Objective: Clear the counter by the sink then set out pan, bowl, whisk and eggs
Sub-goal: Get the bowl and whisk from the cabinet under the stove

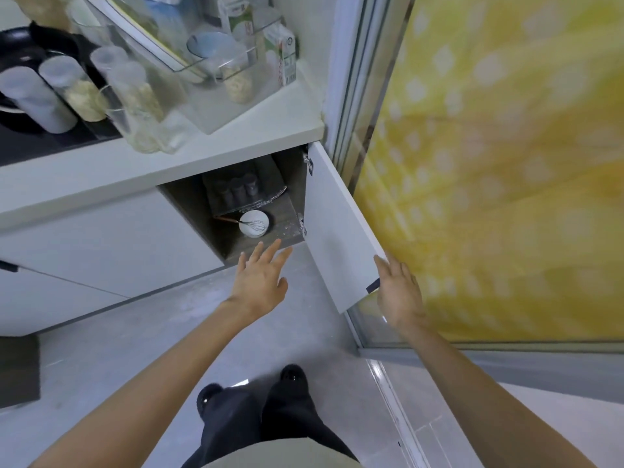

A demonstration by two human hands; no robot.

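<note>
A white bowl (254,224) sits on the floor of an open lower cabinet, with a wire whisk (251,225) lying in it, its wooden handle sticking out to the left. My left hand (260,282) reaches toward the cabinet opening with fingers spread, just short of the bowl and holding nothing. My right hand (398,288) rests with straight fingers against the outer edge of the open white cabinet door (337,231). A black pan (20,42) stands on the dark hob at the far left of the counter.
The white counter (169,157) carries several clear storage jars (81,92), a clear plastic organiser (216,62) and milk cartons (282,55). Dark jars (236,189) stand deep in the cabinet. A yellow patterned curtain behind a glass door (489,163) fills the right. Grey floor lies below.
</note>
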